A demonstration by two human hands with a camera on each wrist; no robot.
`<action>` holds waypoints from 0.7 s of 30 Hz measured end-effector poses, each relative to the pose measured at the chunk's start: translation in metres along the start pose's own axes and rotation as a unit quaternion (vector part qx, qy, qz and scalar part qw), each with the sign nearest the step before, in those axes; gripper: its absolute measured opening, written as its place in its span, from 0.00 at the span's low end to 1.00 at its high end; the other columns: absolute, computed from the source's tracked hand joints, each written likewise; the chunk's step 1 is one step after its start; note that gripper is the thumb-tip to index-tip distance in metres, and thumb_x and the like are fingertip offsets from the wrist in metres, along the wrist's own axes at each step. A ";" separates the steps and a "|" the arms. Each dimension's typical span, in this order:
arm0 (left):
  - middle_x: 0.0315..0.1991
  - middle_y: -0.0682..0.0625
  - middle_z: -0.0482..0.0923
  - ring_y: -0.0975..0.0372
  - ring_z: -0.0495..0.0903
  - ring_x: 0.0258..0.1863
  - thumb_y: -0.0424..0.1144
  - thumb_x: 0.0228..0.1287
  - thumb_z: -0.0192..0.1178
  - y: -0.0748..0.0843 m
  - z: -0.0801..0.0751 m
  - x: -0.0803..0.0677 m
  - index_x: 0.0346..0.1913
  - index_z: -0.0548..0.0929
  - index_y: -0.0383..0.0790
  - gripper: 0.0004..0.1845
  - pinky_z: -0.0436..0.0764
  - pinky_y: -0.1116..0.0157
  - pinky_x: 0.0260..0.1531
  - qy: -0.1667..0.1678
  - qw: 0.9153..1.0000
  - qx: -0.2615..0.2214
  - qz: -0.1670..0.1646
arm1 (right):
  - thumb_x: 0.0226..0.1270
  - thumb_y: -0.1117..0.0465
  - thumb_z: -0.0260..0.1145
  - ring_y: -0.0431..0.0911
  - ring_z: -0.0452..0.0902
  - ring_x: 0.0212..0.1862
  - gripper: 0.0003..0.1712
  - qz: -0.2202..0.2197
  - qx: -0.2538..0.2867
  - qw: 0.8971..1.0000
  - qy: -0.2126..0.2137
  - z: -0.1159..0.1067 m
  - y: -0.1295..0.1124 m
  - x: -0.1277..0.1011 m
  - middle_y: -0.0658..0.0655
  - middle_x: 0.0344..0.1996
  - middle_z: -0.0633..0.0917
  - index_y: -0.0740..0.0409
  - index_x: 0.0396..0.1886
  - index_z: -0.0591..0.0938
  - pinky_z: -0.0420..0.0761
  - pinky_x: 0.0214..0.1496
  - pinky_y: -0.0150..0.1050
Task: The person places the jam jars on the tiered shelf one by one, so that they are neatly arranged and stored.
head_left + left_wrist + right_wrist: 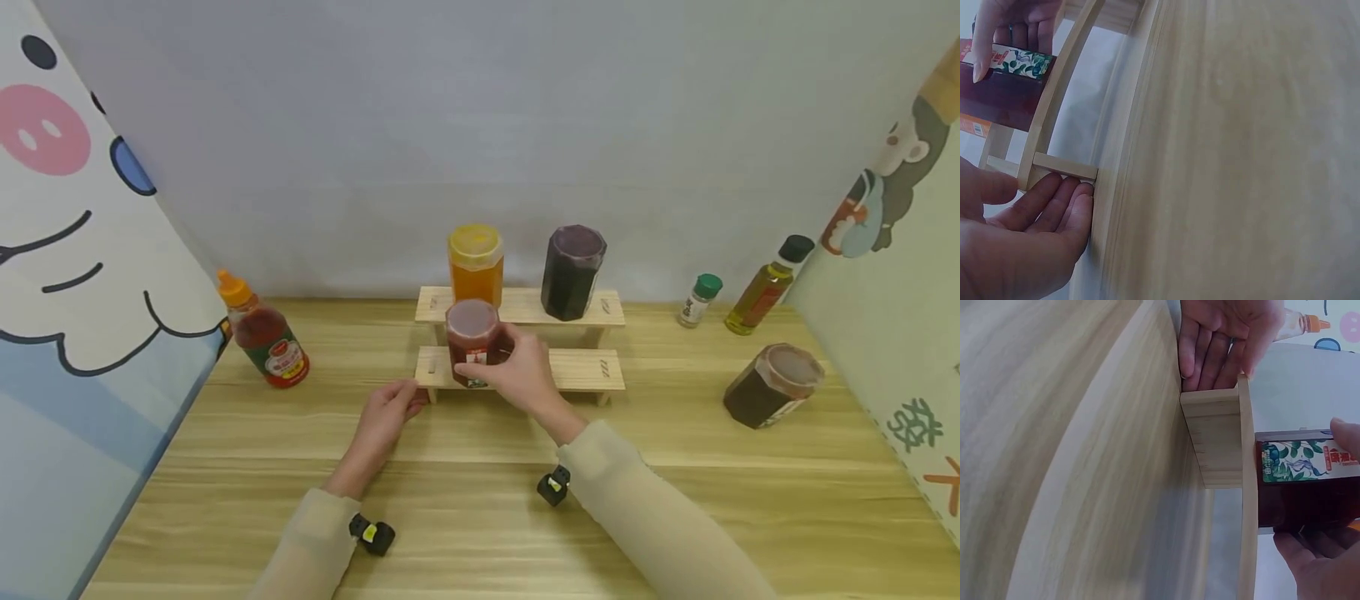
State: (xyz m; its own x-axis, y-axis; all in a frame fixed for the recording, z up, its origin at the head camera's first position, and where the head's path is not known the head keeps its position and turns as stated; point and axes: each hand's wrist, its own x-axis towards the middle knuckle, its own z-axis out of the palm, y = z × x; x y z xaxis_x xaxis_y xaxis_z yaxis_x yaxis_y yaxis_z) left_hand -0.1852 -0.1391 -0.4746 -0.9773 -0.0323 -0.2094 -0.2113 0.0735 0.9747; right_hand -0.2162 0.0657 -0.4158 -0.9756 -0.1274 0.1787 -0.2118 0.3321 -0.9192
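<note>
A two-step wooden rack (577,368) stands in the middle of the table. On the left of its lower step is a red jam jar (472,337) with a clear lid. My right hand (491,367) grips this jar from the right and front; thumb and fingers wrap around it (1307,481). My left hand (407,406) rests on the table at the rack's left end. Its straight fingers (1060,200) press against the rack's leg (1213,437), and the thumb lies by the end of the lower step's board. An orange jar (476,265) and a dark purple jar (572,271) stand on the upper step.
A red sauce bottle (264,337) with an orange cap stands at the left. At the right are a brown jar (772,385), a small green-capped shaker (700,300) and an oil bottle (768,285). Cartoon-printed walls close in both sides, and a plain wall stands behind.
</note>
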 end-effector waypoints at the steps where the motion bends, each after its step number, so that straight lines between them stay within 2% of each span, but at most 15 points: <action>1: 0.53 0.35 0.76 0.50 0.76 0.54 0.40 0.74 0.45 0.000 0.000 0.000 0.56 0.75 0.26 0.20 0.76 0.58 0.57 0.000 1.000 0.000 0.001 | 0.39 0.53 0.81 0.41 0.82 0.44 0.34 0.001 -0.002 1.000 0.003 0.000 0.000 0.000 0.52 0.43 0.85 0.56 0.49 0.79 0.83 0.46 0.34; 5: 0.53 0.35 0.76 0.50 0.76 0.54 0.40 0.74 0.44 0.000 0.001 -0.001 0.56 0.75 0.26 0.20 0.76 0.58 0.57 -0.002 1.000 0.004 0.004 | 0.38 0.52 0.81 0.42 0.81 0.46 0.36 -0.002 -0.010 1.000 0.002 -0.001 0.000 -0.003 0.51 0.44 0.84 0.54 0.50 0.79 0.83 0.48 0.36; 9: 0.54 0.34 0.76 0.49 0.76 0.54 0.40 0.74 0.44 0.000 0.002 -0.001 0.57 0.74 0.26 0.20 0.76 0.59 0.57 -0.005 1.000 0.005 0.002 | 0.37 0.50 0.81 0.45 0.77 0.54 0.41 -0.002 -0.033 0.999 0.002 -0.013 0.002 -0.012 0.53 0.51 0.81 0.53 0.55 0.77 0.79 0.56 0.40; 13: 0.54 0.33 0.75 0.49 0.75 0.55 0.39 0.74 0.44 0.000 0.003 -0.001 0.57 0.72 0.25 0.20 0.76 0.60 0.57 -0.006 1.000 0.001 -0.001 | 0.38 0.50 0.81 0.48 0.74 0.58 0.45 -0.001 -0.052 0.999 0.014 -0.036 0.007 -0.027 0.59 0.56 0.79 0.58 0.59 0.74 0.76 0.60 0.40; 21: 0.54 0.32 0.74 0.49 0.75 0.54 0.39 0.74 0.43 0.000 0.002 0.000 0.58 0.72 0.24 0.21 0.76 0.60 0.57 -0.004 1.000 -0.002 0.002 | 0.47 0.49 0.76 0.50 0.75 0.57 0.41 -0.022 -0.095 0.995 0.015 -0.094 0.029 -0.061 0.62 0.55 0.79 0.62 0.59 0.73 0.76 0.61 0.43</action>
State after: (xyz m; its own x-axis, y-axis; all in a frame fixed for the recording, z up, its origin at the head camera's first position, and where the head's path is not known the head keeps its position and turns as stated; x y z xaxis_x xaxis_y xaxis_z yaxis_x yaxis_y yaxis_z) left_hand -0.1857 -0.1368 -0.4745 -0.9783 -0.0236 -0.2057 -0.2069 0.0706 0.9758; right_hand -0.1679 0.1706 -0.4204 -0.9659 -0.1178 0.2306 -0.2584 0.4971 -0.8283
